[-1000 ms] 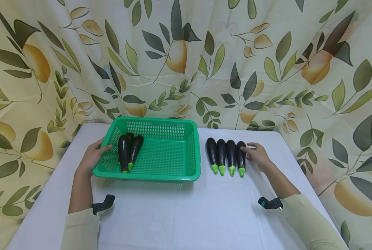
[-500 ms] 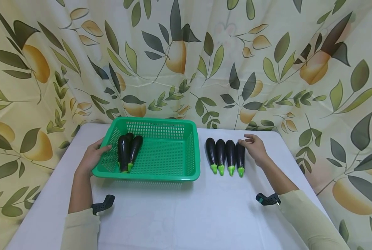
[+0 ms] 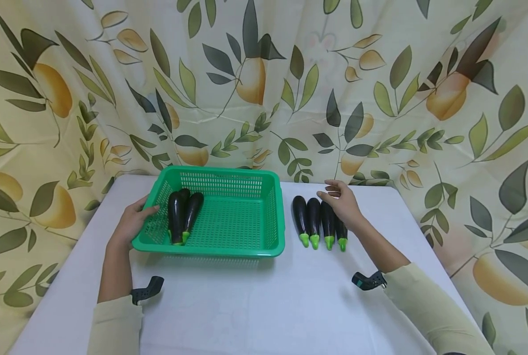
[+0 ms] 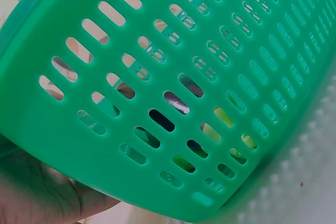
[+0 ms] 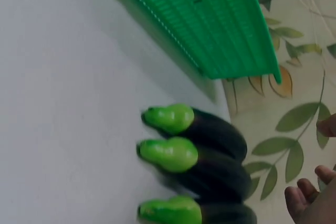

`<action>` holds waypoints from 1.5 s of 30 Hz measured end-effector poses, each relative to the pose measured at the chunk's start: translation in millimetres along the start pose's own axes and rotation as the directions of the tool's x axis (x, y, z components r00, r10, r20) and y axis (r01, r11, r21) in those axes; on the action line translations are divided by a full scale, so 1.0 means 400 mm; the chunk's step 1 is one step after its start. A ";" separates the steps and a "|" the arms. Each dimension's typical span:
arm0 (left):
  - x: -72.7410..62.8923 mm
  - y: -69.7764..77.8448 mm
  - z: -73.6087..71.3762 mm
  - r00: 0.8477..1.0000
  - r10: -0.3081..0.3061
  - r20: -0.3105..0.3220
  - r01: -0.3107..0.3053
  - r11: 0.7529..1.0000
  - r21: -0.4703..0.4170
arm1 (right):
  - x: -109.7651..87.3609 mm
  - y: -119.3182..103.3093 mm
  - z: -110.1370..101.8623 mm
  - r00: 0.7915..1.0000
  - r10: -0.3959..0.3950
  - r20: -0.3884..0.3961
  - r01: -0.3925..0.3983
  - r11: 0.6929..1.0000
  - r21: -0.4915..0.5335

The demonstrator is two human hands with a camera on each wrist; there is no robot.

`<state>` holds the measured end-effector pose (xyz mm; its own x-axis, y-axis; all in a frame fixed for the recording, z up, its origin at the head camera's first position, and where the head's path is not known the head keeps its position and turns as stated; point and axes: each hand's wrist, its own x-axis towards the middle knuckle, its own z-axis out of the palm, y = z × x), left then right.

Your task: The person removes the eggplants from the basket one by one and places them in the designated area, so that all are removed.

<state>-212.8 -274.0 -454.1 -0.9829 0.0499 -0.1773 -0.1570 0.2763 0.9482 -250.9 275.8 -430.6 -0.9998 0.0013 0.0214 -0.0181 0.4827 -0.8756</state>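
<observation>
A green plastic basket (image 3: 228,253) stands on the table's left half, with three eggplants (image 3: 193,213) lying together at its left end. My left hand (image 3: 128,224) holds the basket's left rim, thumb over the edge; in the left wrist view the perforated wall hides part of this hand (image 4: 52,195). To the basket's right, several dark eggplants (image 3: 300,217) lie side by side, green stem ends toward me. My right hand (image 3: 344,204) is over the far ends of the rightmost ones, fingers loosely bent and holding nothing. In the right wrist view its fingertips (image 5: 296,199) show at the right edge.
A white cloth covers the table (image 3: 255,305). Behind it hangs a curtain (image 3: 290,148) printed with leaves and fruit, close to the table's back edge. Each wrist wears a black camera mount (image 3: 147,290).
My right hand has moved left and away from me, from beside the rightmost eggplant to over the far ends of the row. The left hand, basket and eggplants have stayed put.
</observation>
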 end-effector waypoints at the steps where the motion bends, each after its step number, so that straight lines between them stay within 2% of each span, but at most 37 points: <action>1: 0.000 0.000 0.000 1.000 -0.004 0.001 0.004 1.000 -0.002 | 0.000 -0.007 0.008 1.000 -0.009 0.013 0.008 1.000 0.012; 3: -0.001 -0.002 0.001 1.000 -0.008 -0.001 0.008 1.000 0.000 | -0.011 -0.045 0.024 0.999 -0.015 0.049 0.013 0.999 0.048; 8: -0.001 -0.004 0.002 1.000 -0.013 -0.004 0.013 1.000 0.008 | -0.006 -0.094 0.070 0.989 -0.066 0.132 0.045 0.987 0.152; 10: 0.000 -0.006 0.004 1.000 -0.015 -0.004 0.015 1.000 0.004 | 0.006 -0.088 0.090 0.984 -0.099 0.147 0.073 0.982 0.175; 14: 0.003 -0.009 0.011 1.000 -0.019 -0.005 0.019 1.000 0.000 | 0.013 -0.112 0.123 0.977 -0.129 0.171 0.094 0.975 0.202; 22: 0.007 0.000 0.014 1.000 -0.008 -0.008 0.008 1.000 0.001 | 0.032 -0.159 0.173 0.961 -0.157 0.227 0.091 0.957 0.276; 27: 0.004 0.000 0.003 1.000 -0.004 -0.018 0.005 0.999 0.045 | 0.039 -0.189 0.206 0.947 -0.154 0.281 0.059 0.946 0.319; 37: 0.004 -0.005 0.000 1.000 -0.007 -0.018 0.008 0.999 0.032 | 0.072 -0.236 0.268 0.916 -0.114 0.386 -0.031 0.935 0.352; 45: 0.007 -0.006 0.002 1.000 -0.008 -0.019 0.009 1.000 0.014 | 0.113 -0.278 0.303 0.875 -0.057 0.480 -0.126 0.932 0.340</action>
<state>-215.1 -273.9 -457.1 -0.9832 0.0294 -0.1803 -0.1643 0.2899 0.9428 -295.3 116.1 -390.9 -0.8795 -0.4471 -0.1631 0.1048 0.1523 -0.9828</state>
